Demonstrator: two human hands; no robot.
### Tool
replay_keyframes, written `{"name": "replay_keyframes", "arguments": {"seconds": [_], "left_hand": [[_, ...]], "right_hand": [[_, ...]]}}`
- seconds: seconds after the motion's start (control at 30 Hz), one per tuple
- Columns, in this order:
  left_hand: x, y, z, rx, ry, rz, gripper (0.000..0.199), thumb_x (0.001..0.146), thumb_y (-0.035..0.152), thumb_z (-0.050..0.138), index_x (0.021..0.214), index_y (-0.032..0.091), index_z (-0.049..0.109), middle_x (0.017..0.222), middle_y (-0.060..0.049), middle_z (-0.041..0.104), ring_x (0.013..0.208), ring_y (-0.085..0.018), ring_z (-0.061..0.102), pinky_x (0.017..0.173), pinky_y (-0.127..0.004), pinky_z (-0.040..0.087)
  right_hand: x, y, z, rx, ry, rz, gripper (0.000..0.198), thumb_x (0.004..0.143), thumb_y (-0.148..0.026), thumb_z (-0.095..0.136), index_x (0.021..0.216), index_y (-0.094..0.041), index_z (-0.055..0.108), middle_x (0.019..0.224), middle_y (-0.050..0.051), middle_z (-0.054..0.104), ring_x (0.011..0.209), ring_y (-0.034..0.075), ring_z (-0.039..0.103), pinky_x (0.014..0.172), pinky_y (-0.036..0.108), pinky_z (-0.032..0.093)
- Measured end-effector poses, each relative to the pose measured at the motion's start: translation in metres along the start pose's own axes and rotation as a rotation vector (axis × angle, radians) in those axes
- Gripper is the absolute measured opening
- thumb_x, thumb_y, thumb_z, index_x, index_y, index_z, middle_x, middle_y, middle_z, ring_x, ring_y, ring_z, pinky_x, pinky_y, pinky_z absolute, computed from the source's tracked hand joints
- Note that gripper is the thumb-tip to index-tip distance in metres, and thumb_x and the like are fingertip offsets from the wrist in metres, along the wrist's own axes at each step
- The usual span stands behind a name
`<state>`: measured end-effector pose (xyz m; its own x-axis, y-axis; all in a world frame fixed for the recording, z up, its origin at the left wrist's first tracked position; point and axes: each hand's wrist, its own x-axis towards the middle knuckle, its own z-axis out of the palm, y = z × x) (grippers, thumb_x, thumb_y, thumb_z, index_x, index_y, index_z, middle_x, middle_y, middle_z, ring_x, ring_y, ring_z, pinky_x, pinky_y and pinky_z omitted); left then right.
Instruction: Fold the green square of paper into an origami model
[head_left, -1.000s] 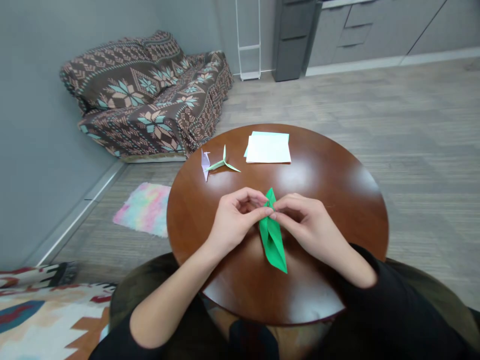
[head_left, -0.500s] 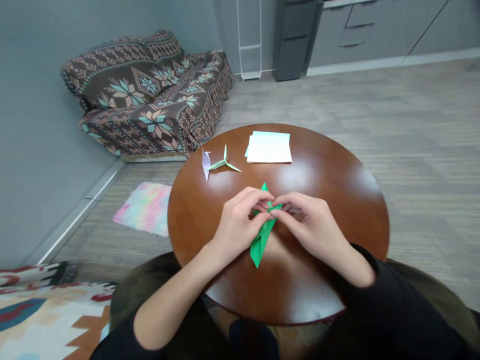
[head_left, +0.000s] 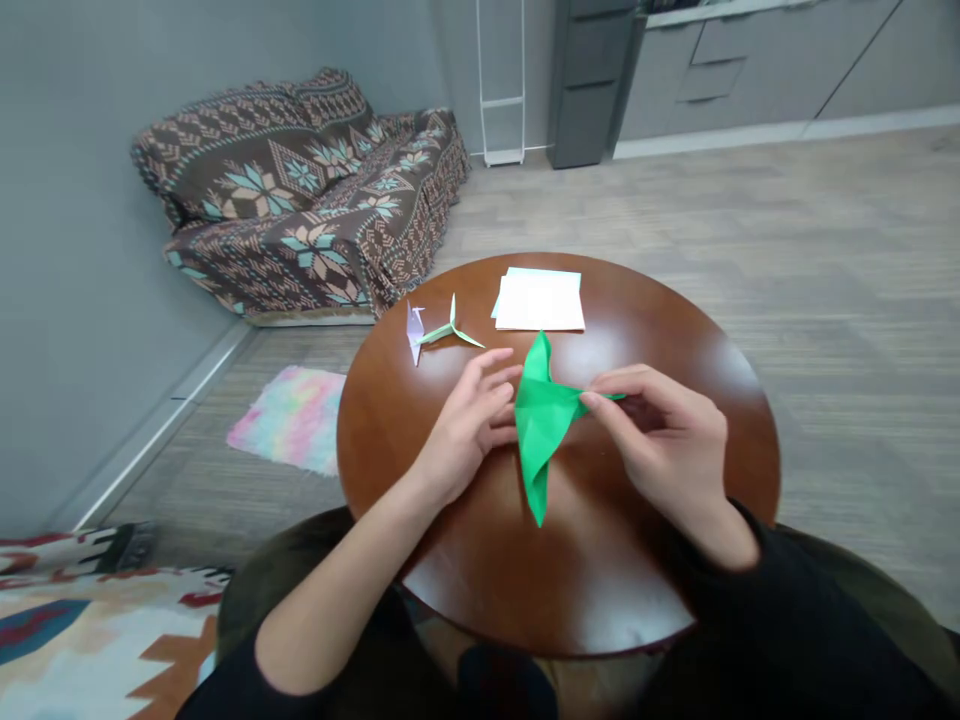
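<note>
A green folded-paper bird (head_left: 541,410) is held above the round brown table, its two wings spread toward the far and near sides. My right hand (head_left: 667,430) pinches its narrow pointed end between thumb and fingers. Just left of the paper is my left hand (head_left: 476,420), fingers apart and loosely curved. Its fingertips come close to the bird's left edge; whether they touch it I cannot tell.
On the round table (head_left: 637,560), a light green folded-paper figure (head_left: 450,328) and a purple paper crane (head_left: 415,332) stand at the far left. A stack of paper sheets (head_left: 540,302) lies at the back. Beyond is a sofa (head_left: 315,210) with a patterned cover.
My left hand has let go of the green paper and moved left. The bird has turned, showing its spread wings, while my right hand has shifted right with its pointed end.
</note>
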<state>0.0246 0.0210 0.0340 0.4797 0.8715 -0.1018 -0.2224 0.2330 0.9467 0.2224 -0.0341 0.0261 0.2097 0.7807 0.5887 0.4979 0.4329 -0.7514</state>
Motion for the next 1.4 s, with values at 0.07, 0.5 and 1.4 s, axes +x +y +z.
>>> {"name": "replay_keyframes", "arguments": {"seconds": [0.07, 0.5, 1.4], "left_hand": [[0.000, 0.000, 0.001, -0.143, -0.097, -0.109, 0.053, 0.091, 0.039, 0.069, 0.138, 0.032, 0.047, 0.139, -0.009, 0.061, 0.106, -0.026, 0.071, 0.089, -0.045, 0.061], [0.002, 0.005, 0.003, -0.303, -0.103, -0.128, 0.032, 0.097, 0.021, 0.059, 0.127, 0.026, 0.068, 0.143, -0.006, 0.062, 0.118, -0.027, 0.067, 0.085, -0.042, 0.066], [-0.006, -0.009, 0.007, 0.025, -0.151, 0.011, 0.024, 0.082, 0.029, 0.084, 0.106, 0.028, 0.085, 0.167, -0.006, 0.040, 0.135, -0.037, 0.059, 0.075, -0.024, 0.062]], "right_hand": [[-0.001, 0.001, 0.001, -0.002, 0.044, -0.016, 0.008, 0.092, -0.018, 0.072, 0.085, -0.023, 0.071, 0.084, 0.003, 0.076, 0.072, 0.018, 0.070, 0.063, 0.031, 0.057], [0.001, 0.008, 0.000, -0.198, -0.063, -0.237, 0.009, 0.094, -0.014, 0.067, 0.090, -0.022, 0.064, 0.084, 0.004, 0.075, 0.078, 0.021, 0.072, 0.074, 0.035, 0.055], [-0.010, 0.013, 0.011, -0.051, -0.218, -0.234, 0.024, 0.096, -0.012, 0.055, 0.078, -0.023, 0.065, 0.083, 0.006, 0.077, 0.094, 0.028, 0.072, 0.097, 0.053, 0.051]]}}
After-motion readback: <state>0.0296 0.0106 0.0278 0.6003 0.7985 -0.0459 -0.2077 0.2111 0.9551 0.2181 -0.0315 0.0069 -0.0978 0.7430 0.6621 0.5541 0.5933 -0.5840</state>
